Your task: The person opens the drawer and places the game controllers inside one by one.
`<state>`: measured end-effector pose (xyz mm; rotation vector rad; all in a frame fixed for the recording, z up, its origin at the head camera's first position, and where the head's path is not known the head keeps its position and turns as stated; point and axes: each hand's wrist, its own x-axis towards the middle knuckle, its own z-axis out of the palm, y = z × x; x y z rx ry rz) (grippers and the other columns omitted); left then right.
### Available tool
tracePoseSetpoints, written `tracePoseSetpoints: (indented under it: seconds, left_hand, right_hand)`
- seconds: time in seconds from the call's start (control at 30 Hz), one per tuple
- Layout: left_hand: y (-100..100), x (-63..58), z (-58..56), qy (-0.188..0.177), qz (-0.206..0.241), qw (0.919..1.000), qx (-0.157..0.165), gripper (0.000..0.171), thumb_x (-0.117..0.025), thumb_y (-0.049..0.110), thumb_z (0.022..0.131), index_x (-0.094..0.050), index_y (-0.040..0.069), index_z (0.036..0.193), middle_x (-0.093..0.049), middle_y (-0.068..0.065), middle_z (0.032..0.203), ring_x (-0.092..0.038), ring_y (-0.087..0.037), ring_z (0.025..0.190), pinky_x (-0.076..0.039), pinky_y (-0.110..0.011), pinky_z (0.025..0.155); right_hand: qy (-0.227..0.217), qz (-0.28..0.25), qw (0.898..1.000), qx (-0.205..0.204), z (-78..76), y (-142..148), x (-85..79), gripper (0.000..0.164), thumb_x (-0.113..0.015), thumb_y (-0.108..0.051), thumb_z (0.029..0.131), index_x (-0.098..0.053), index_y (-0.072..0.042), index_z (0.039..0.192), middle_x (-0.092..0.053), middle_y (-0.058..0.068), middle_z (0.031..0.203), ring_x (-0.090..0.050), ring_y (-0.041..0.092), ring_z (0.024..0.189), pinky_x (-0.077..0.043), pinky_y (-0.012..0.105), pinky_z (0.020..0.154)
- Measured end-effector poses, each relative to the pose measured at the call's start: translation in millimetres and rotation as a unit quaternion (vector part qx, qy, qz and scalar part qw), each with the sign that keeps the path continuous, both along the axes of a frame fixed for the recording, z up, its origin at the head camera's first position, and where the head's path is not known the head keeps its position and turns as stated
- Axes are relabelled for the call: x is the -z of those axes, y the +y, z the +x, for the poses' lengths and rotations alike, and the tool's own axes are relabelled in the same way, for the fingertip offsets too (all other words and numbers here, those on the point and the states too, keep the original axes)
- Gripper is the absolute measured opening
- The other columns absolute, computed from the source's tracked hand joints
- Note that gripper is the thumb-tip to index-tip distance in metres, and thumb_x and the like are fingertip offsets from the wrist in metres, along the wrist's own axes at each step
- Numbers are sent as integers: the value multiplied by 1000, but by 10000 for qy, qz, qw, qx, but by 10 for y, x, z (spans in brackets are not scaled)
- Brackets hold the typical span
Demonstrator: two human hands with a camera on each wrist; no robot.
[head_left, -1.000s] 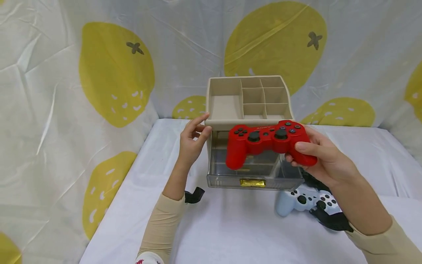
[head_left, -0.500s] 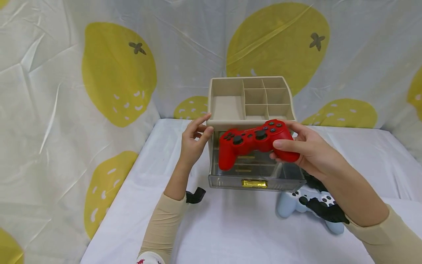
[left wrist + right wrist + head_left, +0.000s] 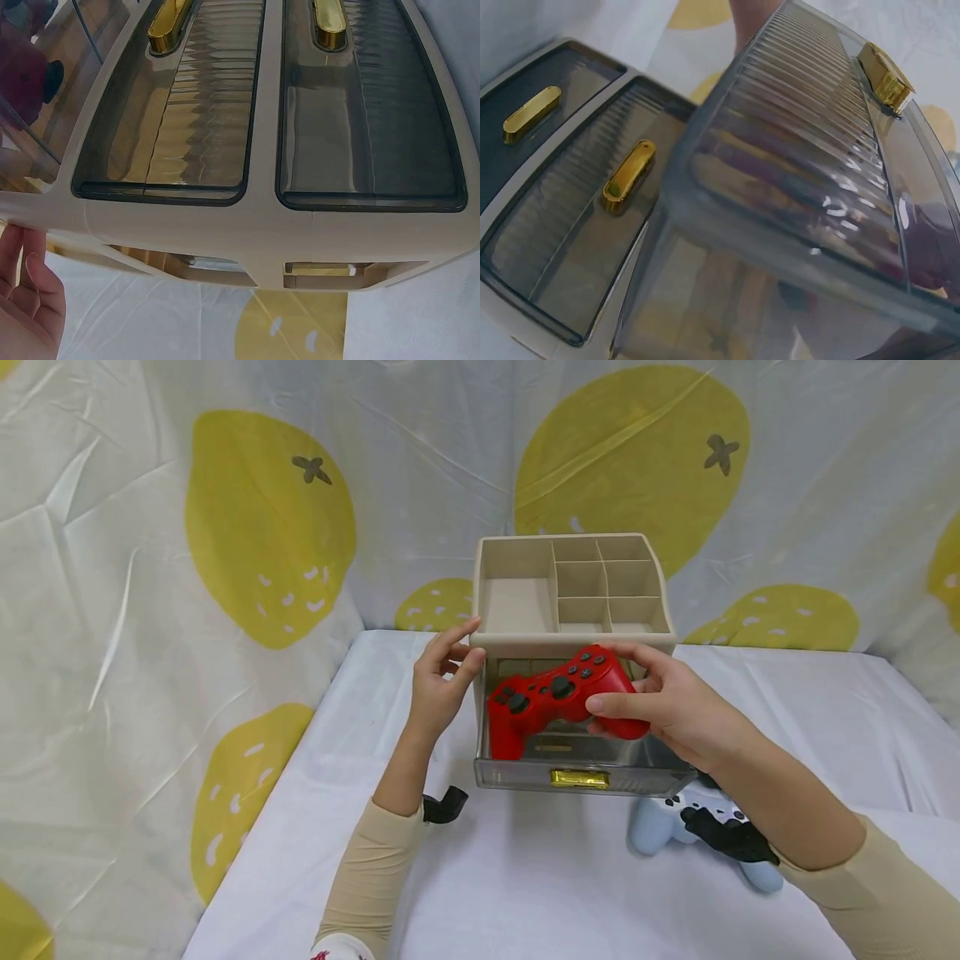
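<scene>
A beige desktop organizer stands on the white cloth, its clear top drawer pulled out. My right hand pinches the right grip of a red game controller, thumb on top. The controller is tilted at the drawer's opening, its left grip lowered behind the drawer front. My left hand touches the organizer's left side near the upper front corner with its fingertips; the left wrist view shows these fingers against the side. In the right wrist view, the drawer front with its gold handle hides the right hand.
A light-blue controller lies on the cloth right of the drawer, partly covered by the black wrist strap. Closed lower drawers sit below the open one. A lemon-print curtain hangs behind.
My right hand has carried the red controller left and downward, from above the drawer's right side into its opening, tilting it. The left hand has stayed at the organizer's side.
</scene>
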<state>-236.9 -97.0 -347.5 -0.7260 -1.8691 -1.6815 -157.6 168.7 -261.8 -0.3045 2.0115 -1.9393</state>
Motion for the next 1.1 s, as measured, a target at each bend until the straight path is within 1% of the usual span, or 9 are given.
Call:
tracePoseSetpoints:
  seconds: [0.07,0.2,0.37,0.53,0.6,0.7,0.77,0.93,1.1]
  left_hand:
    - [-5,20,-20,5,9,10000,23,40,-63,-10,88,-60,-3,127,-61,-19,109,-59,-8,84,-43,-27,68]
    - [-18,30,-33,69,34,10000,53,38,-63,-6,90,-61,1,127,-62,-14,111,-60,-12,85,-44,-26,69]
    - [-46,32,-33,94,43,9999,55,37,-63,-3,91,-62,2,128,-62,-12,113,-60,-13,85,-44,-27,69]
    - [-63,51,-44,130,59,9999,13,35,-65,5,92,-62,2,127,-63,-4,103,-60,-12,84,-43,-26,68]
    - [-67,53,-44,145,81,9999,11,37,-66,18,94,-62,2,127,-63,-2,99,-60,-11,84,-43,-25,67]
    - [-70,53,-48,155,80,9998,-12,52,-66,40,93,-62,1,127,-62,-3,97,-60,-11,83,-43,-25,67]
    - [-72,53,-50,148,66,9999,-44,61,-65,50,91,-62,0,127,-62,-5,97,-60,-12,83,-43,-25,67]
    - [-69,49,-48,112,53,9999,-34,65,-64,53,90,-61,-1,127,-62,-1,99,-60,-12,84,-44,-25,67]
    - [-61,51,-51,135,50,9999,12,66,-63,54,91,-60,-1,127,-62,-12,101,-60,-13,84,-44,-25,68]
  right_hand:
    - [15,197,9998,-53,13,-10,-17,66,-65,-8,94,-27,-4,148,-67,11,107,-71,30,81,-55,32,79]
    - [128,896,9956,-233,28,-9,-66,69,-66,-13,94,-25,-4,149,-65,19,109,-70,31,86,-55,35,77]
    - [446,1922,9792,-465,13,4,-115,75,-69,-21,93,-25,-3,150,-64,20,111,-68,30,89,-56,38,74]
    - [849,2737,9558,-655,25,19,-129,77,-70,-28,92,-27,-1,149,-67,13,107,-67,23,87,-53,36,75]
    - [1099,3091,9420,-709,40,23,-124,77,-71,-32,91,-30,0,148,-67,10,107,-66,20,86,-52,35,75]
    - [1488,3596,9181,-755,63,27,-118,78,-71,-38,90,-33,2,145,-67,7,108,-64,17,89,-51,35,75]
    - [1650,3846,9048,-780,71,23,-118,78,-71,-40,89,-34,2,143,-67,6,109,-63,18,90,-51,36,75]
    - [1828,4379,8769,-767,61,-9,-129,79,-71,-42,89,-36,4,143,-66,5,104,-60,20,88,-50,37,73]
    - [1852,4762,8568,-691,43,-59,-117,74,-74,-37,87,-42,5,138,-65,9,102,-60,23,86,-53,38,70]
